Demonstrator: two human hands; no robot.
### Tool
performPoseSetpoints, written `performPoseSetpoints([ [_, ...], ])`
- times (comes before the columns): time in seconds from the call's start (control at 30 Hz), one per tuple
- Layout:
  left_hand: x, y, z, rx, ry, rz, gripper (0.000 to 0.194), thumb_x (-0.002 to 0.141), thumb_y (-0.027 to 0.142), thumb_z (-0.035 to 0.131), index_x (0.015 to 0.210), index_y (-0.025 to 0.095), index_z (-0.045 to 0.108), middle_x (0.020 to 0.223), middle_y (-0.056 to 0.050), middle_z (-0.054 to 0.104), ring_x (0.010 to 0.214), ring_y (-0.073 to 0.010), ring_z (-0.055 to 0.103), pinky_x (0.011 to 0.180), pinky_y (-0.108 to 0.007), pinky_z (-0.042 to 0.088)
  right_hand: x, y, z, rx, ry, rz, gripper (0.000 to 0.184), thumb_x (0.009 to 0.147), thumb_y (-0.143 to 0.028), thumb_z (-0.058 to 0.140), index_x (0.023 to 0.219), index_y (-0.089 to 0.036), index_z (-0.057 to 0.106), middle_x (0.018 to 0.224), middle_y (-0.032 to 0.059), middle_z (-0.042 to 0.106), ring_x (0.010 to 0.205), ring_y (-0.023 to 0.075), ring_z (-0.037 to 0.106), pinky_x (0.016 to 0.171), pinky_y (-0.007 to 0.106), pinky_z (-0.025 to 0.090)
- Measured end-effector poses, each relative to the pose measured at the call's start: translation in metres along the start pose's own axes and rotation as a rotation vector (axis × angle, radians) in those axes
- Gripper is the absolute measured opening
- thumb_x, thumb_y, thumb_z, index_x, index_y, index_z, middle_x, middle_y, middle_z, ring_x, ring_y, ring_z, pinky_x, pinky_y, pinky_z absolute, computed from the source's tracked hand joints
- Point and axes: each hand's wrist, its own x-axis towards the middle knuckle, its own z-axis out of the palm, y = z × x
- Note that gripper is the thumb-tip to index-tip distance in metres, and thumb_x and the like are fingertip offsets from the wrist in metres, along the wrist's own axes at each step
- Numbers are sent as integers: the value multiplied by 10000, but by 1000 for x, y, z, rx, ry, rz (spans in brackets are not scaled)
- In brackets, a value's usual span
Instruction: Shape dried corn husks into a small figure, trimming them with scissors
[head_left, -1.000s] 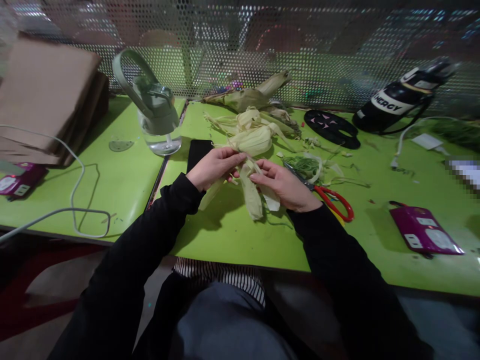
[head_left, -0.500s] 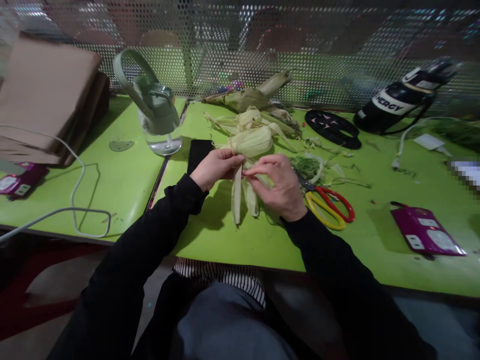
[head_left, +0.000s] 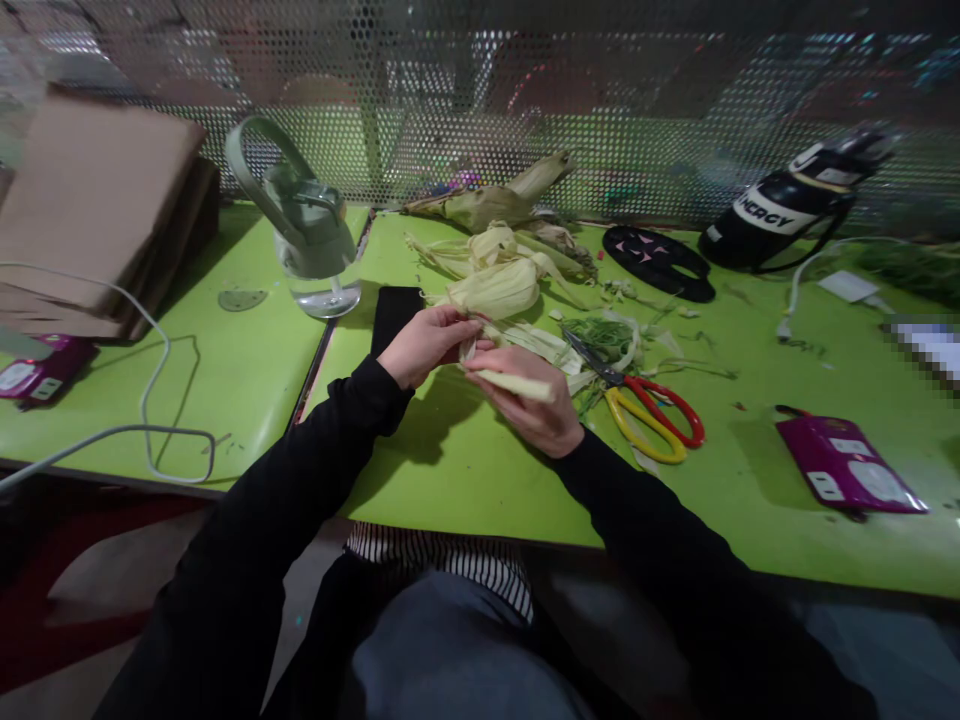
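Note:
Pale corn husk strips run between my two hands over the green table. My left hand pinches the husk between thumb and fingers. Against it, my right hand is closed on a strip that lies across its fingers and points right. Just beyond my fingertips is a bundle of corn husks, and darker dried husks lie behind it. Scissors with one red and one yellow handle rest to the right of my right hand, blades by green shreds.
A clear water bottle stands back left near stacked brown cardboard. A black bottle lies tilted at back right by a black palette-like plate. Purple power strips sit at both sides. A perforated metal screen borders the table's back.
My right hand has turned and moved slightly down and left. The strips that hung toward the table's front edge now point right, one across my right hand.

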Motion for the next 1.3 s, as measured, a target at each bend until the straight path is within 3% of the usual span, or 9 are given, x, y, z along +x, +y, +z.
performPoseSetpoints([
  [0.13, 4, -2, -4, 9, -91, -1, 207, 889, -64, 540, 885, 73, 695, 713, 3, 690, 619, -57, 630, 719, -212, 505, 2, -2, -1, 112, 211, 199, 125, 930, -343, 656, 939, -233, 715, 902, 22, 757, 801, 181, 705, 770, 334, 585],
  [0.23, 4, -2, -5, 0, -113, -8, 226, 901, -54, 525, 924, 66, 715, 763, -16, 703, 643, -65, 646, 750, -235, 527, 5, 2, -3, 114, 277, 316, 183, 915, -386, 663, 908, -205, 689, 806, 13, 721, 651, 152, 648, 621, 288, 541],
  [0.4, -2, 2, 0, 14, -124, -50, 245, 926, -54, 471, 910, 52, 691, 798, -56, 726, 618, -74, 662, 782, -260, 556, 7, 9, -6, 106, 329, 426, 236, 900, -436, 668, 901, -201, 648, 776, 16, 704, 631, 153, 630, 597, 285, 522],
  [0.53, -4, 3, 2, 22, -101, -48, 252, 912, -80, 457, 865, 47, 669, 745, -42, 698, 623, -85, 670, 813, -278, 562, 7, 8, -7, 149, 303, 401, 207, 911, -411, 662, 929, -205, 671, 809, 20, 711, 651, 147, 633, 629, 287, 531],
  [0.67, -1, 1, -1, 31, -78, -16, 221, 900, -67, 504, 824, 63, 666, 733, -22, 683, 628, -73, 649, 818, -272, 556, 8, 10, -9, 388, 185, 487, 216, 887, -412, 701, 971, -213, 696, 677, -34, 636, 540, 109, 537, 525, 250, 473],
  [0.77, 2, 0, -5, 36, -73, -5, 208, 903, -42, 523, 828, 81, 673, 706, -6, 670, 621, -70, 636, 810, -270, 555, 8, 13, -10, 475, 94, 446, 253, 839, -399, 763, 1003, -218, 694, 760, -26, 665, 610, 111, 578, 588, 255, 512],
  [1.03, 6, -3, -15, -5, -266, -16, 94, 882, 17, 632, 889, 67, 711, 821, -46, 726, 744, -87, 690, 946, -322, 552, 6, 13, -9, 298, 138, 294, 119, 941, -325, 641, 1006, -229, 669, 1003, 25, 703, 860, 160, 660, 766, 300, 564],
  [1.2, 7, -3, -13, -74, -186, 46, 188, 839, -55, 621, 912, 82, 728, 826, -31, 734, 774, -83, 700, 960, -294, 556, 9, 13, -14, 109, 126, 278, 92, 926, -302, 639, 970, -222, 653, 930, 31, 687, 824, 182, 648, 760, 334, 548],
  [1.3, 6, 0, -14, -65, -133, 57, 199, 827, -69, 616, 893, 79, 732, 782, -16, 712, 751, -76, 690, 924, -269, 566, 11, 19, -20, -10, 79, 305, 206, 848, -308, 719, 1008, -197, 651, 1036, 82, 676, 895, 228, 650, 805, 387, 545],
])
